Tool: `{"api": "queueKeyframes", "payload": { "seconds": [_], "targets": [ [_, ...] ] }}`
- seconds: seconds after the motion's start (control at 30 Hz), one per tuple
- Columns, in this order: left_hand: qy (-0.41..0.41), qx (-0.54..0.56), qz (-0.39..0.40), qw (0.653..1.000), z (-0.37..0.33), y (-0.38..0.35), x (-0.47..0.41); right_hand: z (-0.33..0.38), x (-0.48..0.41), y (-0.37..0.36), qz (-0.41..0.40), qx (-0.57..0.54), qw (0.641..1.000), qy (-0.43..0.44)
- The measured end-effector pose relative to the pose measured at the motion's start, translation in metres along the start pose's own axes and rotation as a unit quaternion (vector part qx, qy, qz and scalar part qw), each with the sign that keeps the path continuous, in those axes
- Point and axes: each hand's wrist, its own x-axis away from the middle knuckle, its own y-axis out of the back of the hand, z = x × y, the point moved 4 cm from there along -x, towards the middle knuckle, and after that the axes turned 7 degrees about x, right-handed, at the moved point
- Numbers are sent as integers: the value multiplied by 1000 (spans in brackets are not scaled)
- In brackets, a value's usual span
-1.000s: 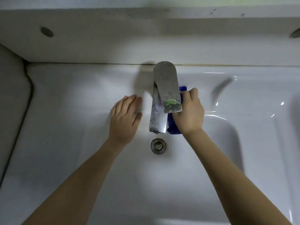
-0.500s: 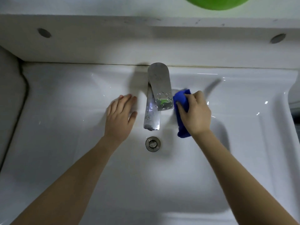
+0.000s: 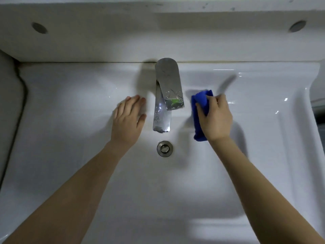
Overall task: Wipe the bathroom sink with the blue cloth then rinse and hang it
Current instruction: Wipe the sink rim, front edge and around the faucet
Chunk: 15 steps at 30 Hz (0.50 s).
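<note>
Two bare forearms reaching in from the near edge of a white sink (image 3: 73,95), one on each side of a chrome tap (image 3: 162,111). Flat on the porcelain just beside the spout, the left hand (image 3: 127,122): fingers straight and close together, thumb spread towards the tap, gripping nothing. On the other side, the right hand (image 3: 215,118), fingers curled over the blue cloth (image 3: 200,103) and pressing it down on the back slope of the basin. Cloth bunched into a long wad, one end poking out beyond the fingertips towards the rear deck, the other sticking out below the heel of the palm. Near the tap but not touching it, with a bare strip of porcelain between.

Flat lever (image 3: 169,81) lying over the spout and pointing towards the person, set at a slight angle to it, speckled with what look like water drops, though hard to say for sure in this dim light. Small green glint near its front edge. Round metal drain (image 3: 164,148) just in front of the spout's end, roughly midway between the two wrists.

Behind the basin, a pale ledge (image 3: 158,41) with two dark round holes, one (image 3: 39,28) near its left end and one (image 3: 297,26) near its right. Grey wall (image 3: 8,111) down the left side, with a dark seam where it meets the sink's rim
</note>
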Motion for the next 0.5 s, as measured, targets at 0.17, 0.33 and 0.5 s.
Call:
{"api": "queueKeyframes", "payload": {
  "seconds": [0.17,0.33,0.5],
  "targets": [
    [0,-2,-7,1000,0,-1,0,-48,1,17,-39,29,998,-26],
    [5,-11,-11,1000,-1,-5,2,22,6,-14,-54,-36,990,-124],
    [-6,-21,-4,1000,1,-5,2,55,-6,-24,-24,-37,999,-33]
  ]
}}
